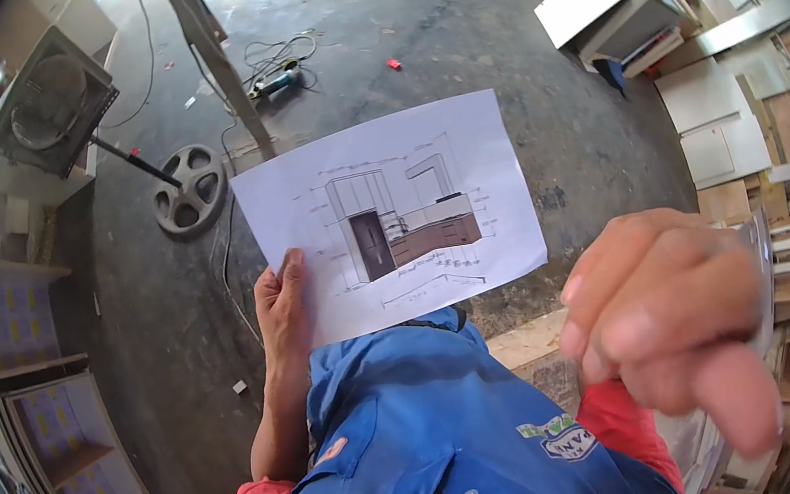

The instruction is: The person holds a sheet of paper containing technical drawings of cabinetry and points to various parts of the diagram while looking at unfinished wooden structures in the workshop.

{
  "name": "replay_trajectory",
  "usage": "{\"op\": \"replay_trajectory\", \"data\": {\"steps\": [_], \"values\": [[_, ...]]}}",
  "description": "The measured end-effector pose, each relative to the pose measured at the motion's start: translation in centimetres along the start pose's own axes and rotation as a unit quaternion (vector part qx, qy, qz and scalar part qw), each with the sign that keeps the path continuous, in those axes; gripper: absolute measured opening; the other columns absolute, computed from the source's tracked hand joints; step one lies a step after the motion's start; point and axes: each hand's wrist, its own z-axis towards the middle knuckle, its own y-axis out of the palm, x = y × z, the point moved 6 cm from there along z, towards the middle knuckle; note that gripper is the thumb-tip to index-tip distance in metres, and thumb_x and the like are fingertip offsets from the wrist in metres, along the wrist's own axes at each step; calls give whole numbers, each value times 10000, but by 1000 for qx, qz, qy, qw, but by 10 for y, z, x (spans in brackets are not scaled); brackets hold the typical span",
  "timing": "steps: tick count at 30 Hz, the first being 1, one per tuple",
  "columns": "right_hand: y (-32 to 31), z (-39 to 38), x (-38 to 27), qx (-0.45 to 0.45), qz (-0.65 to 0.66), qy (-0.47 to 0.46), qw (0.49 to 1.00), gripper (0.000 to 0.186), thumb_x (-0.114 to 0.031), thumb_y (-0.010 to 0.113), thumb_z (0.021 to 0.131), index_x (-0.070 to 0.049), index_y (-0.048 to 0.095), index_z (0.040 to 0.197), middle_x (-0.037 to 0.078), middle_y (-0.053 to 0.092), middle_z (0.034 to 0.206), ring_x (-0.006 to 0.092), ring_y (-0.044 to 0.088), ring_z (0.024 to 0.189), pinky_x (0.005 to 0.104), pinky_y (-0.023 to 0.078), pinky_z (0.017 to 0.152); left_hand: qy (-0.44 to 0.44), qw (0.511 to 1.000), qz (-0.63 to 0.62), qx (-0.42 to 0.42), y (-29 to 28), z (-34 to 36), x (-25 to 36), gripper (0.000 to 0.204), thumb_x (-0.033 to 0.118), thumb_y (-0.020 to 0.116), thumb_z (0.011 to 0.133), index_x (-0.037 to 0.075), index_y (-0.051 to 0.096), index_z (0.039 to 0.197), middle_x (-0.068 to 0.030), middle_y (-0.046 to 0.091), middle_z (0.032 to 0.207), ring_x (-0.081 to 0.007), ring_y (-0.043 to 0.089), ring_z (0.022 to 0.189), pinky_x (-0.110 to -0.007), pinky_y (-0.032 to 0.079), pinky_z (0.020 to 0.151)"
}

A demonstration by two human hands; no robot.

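Note:
A white paper sheet (496, 172) is spread out in front of my blue shirt. Printed on it is a drawing of a kitchen with cabinets, a tall dark fridge and dimension lines, plus a sketch below. My left hand (283, 301) grips the sheet's left edge, thumb on top and fingers mostly behind. Close to the camera, at the right, my right hand (673, 319) is raised, apart from the paper. Its fingers are loosely bent and the thumb stands away from them. Nothing shows in it, though its palm is hidden.
A green corded power tool (279, 79) lies on the dark floor (356, 40), beside a post (217, 55). Left of it stands a pedestal fan (52, 103) on a round base (189, 190). Cabinet boxes (63, 435) line the left side; boards (718, 136) are piled at the right.

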Motion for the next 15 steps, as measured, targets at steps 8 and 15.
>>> {"op": "replay_trajectory", "data": {"steps": [8, 15], "values": [[3, -85, 88, -232, 125, 270, 926, 240, -245, 715, 835, -6, 715, 853, 82, 684, 724, 159, 648, 623, 250, 489, 570, -13, 1000, 4, -1, -10, -1, -1, 324, 305, 564, 972, -7, 637, 1021, -26, 668, 879, -45, 584, 739, -200, 463, 641], [-19, -342, 215, -113, -167, 598, 776, 236, -250, 597, 903, -47, 709, 944, 144, 695, 854, 254, 664, 752, 335, 512, 691, 11, 999, -32, -11, -5, 11, -1, 311, 281, 563, 973, -14, 632, 1041, -37, 667, 909, -59, 590, 774, -221, 472, 685]]}}
